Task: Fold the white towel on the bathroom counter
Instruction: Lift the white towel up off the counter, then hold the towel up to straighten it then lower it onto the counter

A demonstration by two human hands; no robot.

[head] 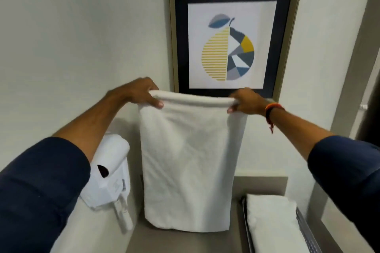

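A white towel (189, 160) hangs doubled in the air in front of the wall, its lower folded edge just above the grey bathroom counter (185, 242). My left hand (141, 92) pinches the towel's top left corner. My right hand (246, 101) pinches the top right corner, an orange band on its wrist. The top edge stretches level between both hands. The towel hides the counter's back edge behind it.
A white wall-mounted hair dryer (109, 172) sticks out at the left, close to the towel. A metal tray (304, 228) at the lower right holds another folded white towel (271, 224). A framed pear picture (232, 45) hangs on the wall above.
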